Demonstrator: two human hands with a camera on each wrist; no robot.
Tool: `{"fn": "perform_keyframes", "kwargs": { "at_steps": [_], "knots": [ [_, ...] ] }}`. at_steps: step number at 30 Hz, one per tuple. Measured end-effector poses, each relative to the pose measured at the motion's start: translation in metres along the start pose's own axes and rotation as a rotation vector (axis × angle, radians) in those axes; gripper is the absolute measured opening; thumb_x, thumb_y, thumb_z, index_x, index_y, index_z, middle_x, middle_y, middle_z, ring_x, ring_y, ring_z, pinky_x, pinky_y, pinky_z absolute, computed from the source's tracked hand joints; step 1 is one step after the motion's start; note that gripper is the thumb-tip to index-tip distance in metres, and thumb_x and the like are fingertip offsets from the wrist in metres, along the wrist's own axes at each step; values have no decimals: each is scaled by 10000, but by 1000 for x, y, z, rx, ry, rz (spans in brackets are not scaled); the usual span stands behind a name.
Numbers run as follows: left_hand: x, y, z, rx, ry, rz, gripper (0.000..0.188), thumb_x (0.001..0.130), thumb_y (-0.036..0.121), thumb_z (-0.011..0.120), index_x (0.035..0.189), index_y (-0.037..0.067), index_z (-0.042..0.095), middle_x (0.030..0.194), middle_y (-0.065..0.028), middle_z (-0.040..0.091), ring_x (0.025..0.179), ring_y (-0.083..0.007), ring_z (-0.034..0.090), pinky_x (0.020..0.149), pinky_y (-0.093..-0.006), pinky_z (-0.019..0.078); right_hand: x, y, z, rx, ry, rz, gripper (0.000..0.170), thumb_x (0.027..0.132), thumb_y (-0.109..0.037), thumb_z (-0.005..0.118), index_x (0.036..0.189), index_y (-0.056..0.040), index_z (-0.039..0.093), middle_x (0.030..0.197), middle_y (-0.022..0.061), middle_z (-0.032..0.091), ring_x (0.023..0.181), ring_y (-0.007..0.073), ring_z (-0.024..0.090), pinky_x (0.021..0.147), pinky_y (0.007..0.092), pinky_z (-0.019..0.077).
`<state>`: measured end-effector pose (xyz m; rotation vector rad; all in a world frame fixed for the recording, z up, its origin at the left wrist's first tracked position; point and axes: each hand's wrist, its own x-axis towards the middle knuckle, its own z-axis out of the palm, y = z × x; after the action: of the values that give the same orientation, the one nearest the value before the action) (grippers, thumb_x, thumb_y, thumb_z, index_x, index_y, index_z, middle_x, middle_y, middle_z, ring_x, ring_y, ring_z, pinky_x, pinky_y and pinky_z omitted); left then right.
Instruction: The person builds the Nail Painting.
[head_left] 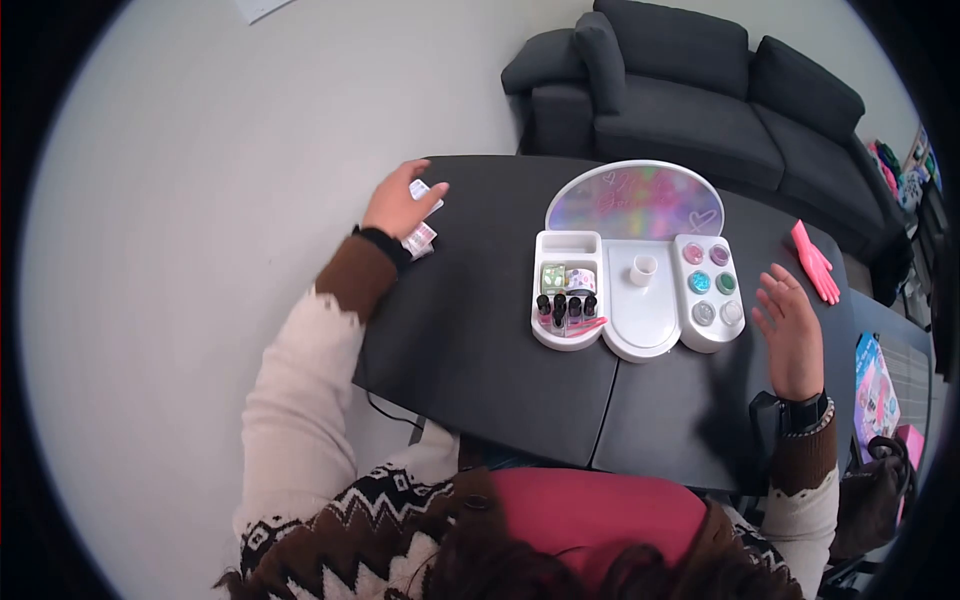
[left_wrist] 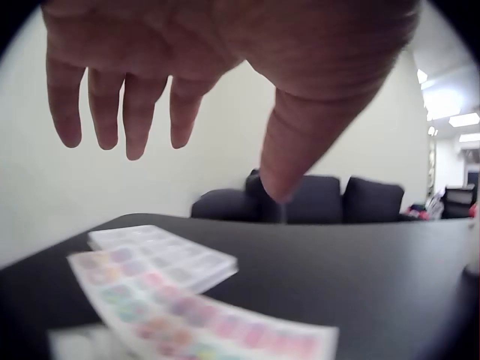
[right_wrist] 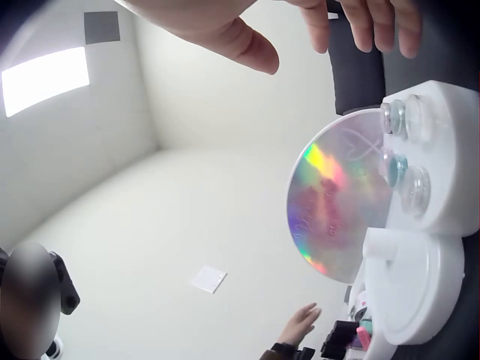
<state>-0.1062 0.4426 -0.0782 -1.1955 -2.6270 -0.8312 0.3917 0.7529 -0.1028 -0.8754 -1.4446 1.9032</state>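
My left hand [head_left: 396, 205] is over the far left of the table with its fingers spread and nothing held. Below it in the left wrist view lie a colourful sticker sheet [left_wrist: 202, 319] and a white stack of sheets [left_wrist: 169, 251]. On the right, my right hand [head_left: 793, 335] is raised beside a white nail-art station [head_left: 612, 345], fingers extended and holding nothing. Glitter jars [head_left: 699, 282] fill the station's right side. Its left side holds nail polish bottles [head_left: 559, 312], a pink tool [head_left: 588, 327] and small rolls [head_left: 580, 281]. A white cup [head_left: 643, 269] stands in the middle.
A shiny rainbow backboard [head_left: 635, 203] rises behind the station. The pink hand-shaped piece [head_left: 815, 262] lies at the table's right. Beyond the black table [head_left: 470, 330] is a dark sofa [head_left: 690, 110]; a colourful package [head_left: 875, 385] and a dark bag [head_left: 872, 495] are at the lower right.
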Motion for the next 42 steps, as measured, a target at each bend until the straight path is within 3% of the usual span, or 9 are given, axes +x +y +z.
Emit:
{"fn": "perform_keyframes", "kwargs": {
  "at_steps": [6, 9, 17, 25, 31, 34, 37, 40, 42],
  "knots": [
    [64, -80, 4, 555, -524, -253, 1314, 625, 605, 955, 1670, 80, 356, 1575, -205, 561, 1464, -359, 537, 1216, -510, 405, -1, -15, 3, 38, -29, -110, 568, 1075, -361, 533, 1550, -54, 481, 1528, 113, 563, 1340, 227, 528, 1133, 400, 412],
    [72, -91, 19, 474, -622, -282, 1378, 626, 617, 950, 1703, 106, 259, 1604, -180, 540, 1493, -345, 507, 1244, -551, 341, -2, -19, 4, 77, -25, -111, 492, 1061, -306, 545, 1481, -49, 531, 1502, 108, 585, 1304, 215, 548, 1085, 379, 440],
    [58, -17, 23, 511, -504, -59, 1275, 676, 514, 947, 1672, 77, 282, 1459, -269, 585, 1363, -435, 581, 1178, -509, 438, 5, -60, 47, 12, -100, -218, 386, 1058, -227, 560, 1404, -59, 593, 1431, 100, 631, 1224, 186, 608, 1008, 342, 485],
    [-27, 180, -29, 87, 8, 516, 1147, 679, 343, 931, 1630, 103, 336, 1404, -196, 539, 1327, -383, 542, 1164, -530, 351, 54, -85, 155, -436, -681, -411, 439, 1012, -276, 760, 1346, -2, 681, 1160, 65, 735, 1041, 130, 647, 920, 308, 533],
    [-52, 192, -23, 158, 142, 673, 1111, 684, 354, 958, 1605, 130, 377, 1494, -154, 526, 1367, -364, 520, 1176, -529, 323, 74, -61, 211, -329, -676, -413, 423, 994, -116, 759, 1364, 26, 611, 955, 70, 777, 884, 137, 717, 806, 315, 583],
    [-43, 163, -29, 188, 163, 577, 1151, 677, 495, 971, 1594, 102, 397, 1545, -141, 525, 1411, -362, 501, 1191, -541, 310, 72, -46, 213, -485, -590, -552, 433, 980, -57, 720, 1390, -46, 579, 945, 127, 774, 890, 235, 754, 795, 373, 590],
    [-19, 98, -32, 274, 131, 381, 886, 787, 493, 913, 1484, 80, 554, 1384, -138, 675, 1316, -333, 621, 1143, -513, 392, 72, -33, 215, -605, -515, -641, 455, 961, -13, 679, 1390, -104, 557, 974, 190, 757, 948, 369, 753, 822, 452, 587],
    [-14, 25, -39, 426, -12, 95, 786, 836, 523, 870, 1439, 88, 613, 1303, -115, 732, 1242, -307, 682, 1104, -495, 440, 73, -25, 215, -782, -423, -689, 418, 976, -9, 641, 1375, -96, 550, 1015, 209, 748, 1002, 421, 730, 875, 512, 570],
    [-14, 0, -45, 513, -341, -281, 845, 844, 607, 831, 1485, 110, 597, 1307, -118, 749, 1250, -278, 691, 1122, -498, 400, 72, -23, 215, -790, -427, -671, 412, 974, -6, 639, 1367, -94, 549, 1011, 219, 744, 1003, 428, 726, 878, 519, 568]
  ]
}}
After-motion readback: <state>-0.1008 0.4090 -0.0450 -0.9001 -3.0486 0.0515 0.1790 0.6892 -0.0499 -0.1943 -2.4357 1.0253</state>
